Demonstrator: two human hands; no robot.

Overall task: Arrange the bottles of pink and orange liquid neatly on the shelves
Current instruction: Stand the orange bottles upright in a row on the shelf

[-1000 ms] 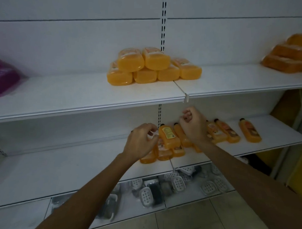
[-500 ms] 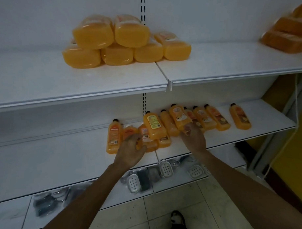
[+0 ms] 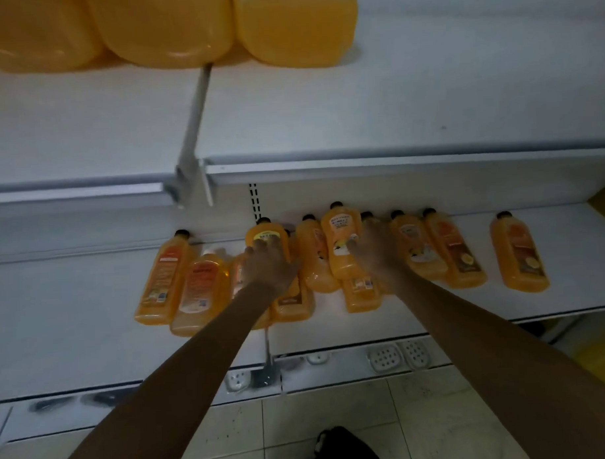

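Your left hand (image 3: 270, 266) lies over the yellow-label bottle (image 3: 266, 238), a flat-sided clear plastic bottle of orange liquid. The fingers curve down across its shoulder, and the grip looks closed on it, though blur softens the detail. Your right hand (image 3: 375, 256) is at the right edge of the pale-label bottle (image 3: 339, 243), which is the same orange make. Its fingertips touch the bottle's side, but I cannot tell whether that grip has closed round it.

Both bottles sit in the crowded middle of the white middle shelf (image 3: 75, 340), in a loose pile of like bottles lying flat. The pale-label bottle rides on top of its neighbours. Each long axis runs front to back, with the dark cap toward the back wall and the base toward the shelf's front edge. Several bottles are fanned askew. A lone orange bottle (image 3: 518, 252) lies well apart to the right.

Expect these bottles to be weighty for their size, since they look full. Their smooth walls are likely slick and give slightly under a squeeze, but they should be sturdy enough. Take each across the mid-body, thumb on one narrow side and fingers on the other, not by the cap. Lifting one from the pile may set its neighbours sliding.
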